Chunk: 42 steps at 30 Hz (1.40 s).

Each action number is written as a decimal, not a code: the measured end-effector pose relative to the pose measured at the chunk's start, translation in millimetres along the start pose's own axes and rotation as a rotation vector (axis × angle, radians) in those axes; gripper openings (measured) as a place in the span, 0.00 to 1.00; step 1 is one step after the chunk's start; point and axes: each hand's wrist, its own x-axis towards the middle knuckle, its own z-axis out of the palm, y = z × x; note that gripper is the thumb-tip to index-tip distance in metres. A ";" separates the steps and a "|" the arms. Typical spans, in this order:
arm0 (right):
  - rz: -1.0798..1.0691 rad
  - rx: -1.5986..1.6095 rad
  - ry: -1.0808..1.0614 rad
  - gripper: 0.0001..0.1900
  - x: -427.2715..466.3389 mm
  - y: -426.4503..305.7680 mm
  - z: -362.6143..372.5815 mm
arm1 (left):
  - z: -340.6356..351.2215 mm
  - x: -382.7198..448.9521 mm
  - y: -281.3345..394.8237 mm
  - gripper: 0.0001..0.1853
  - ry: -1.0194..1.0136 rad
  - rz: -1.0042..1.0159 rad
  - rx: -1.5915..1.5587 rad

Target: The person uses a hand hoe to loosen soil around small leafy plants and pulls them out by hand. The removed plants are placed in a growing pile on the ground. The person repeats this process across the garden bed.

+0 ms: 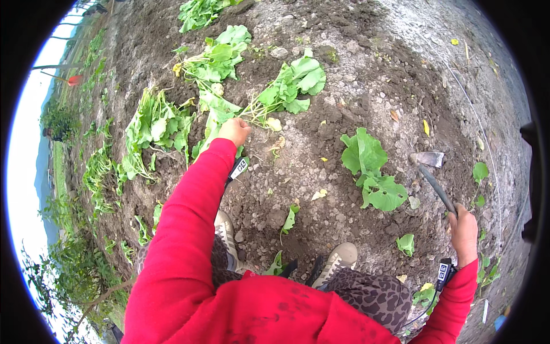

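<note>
My left hand (235,131) is closed at the gathered stems of a leafy green plant (296,81), whose broad leaves spread away from me over the soil. The fingers partly hide the stem ends. More uprooted leafy plants (159,118) lie wilted in a heap beside that hand. In my right hand (464,230) is the dark handle of a short hoe (440,189). Its metal blade (429,158) rests on or close to the ground. Left of the blade, a broad-leaved plant (369,167) stands in the soil, some leaves holed.
My shoes (341,256) stand on crumbly, stony soil (266,202). A thin white line (477,109) runs along the right side. Loose leaves (290,219) and small plants (480,172) are scattered about. Branches of a shrub (73,271) rise at the lower left.
</note>
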 end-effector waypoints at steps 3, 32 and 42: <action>0.045 -0.126 0.022 0.12 19.7 -29.2 -9.4 | 22.0 7.4 18.4 0.20 0.060 -0.013 0.042; -0.110 -0.183 -0.069 0.12 119.9 -35.0 -67.7 | -180.0 30.6 176.1 0.10 -0.294 -0.208 -0.440; -0.017 -0.179 -0.078 0.12 131.7 -45.1 -74.0 | -184.6 82.7 226.7 0.10 -0.482 -0.054 -0.450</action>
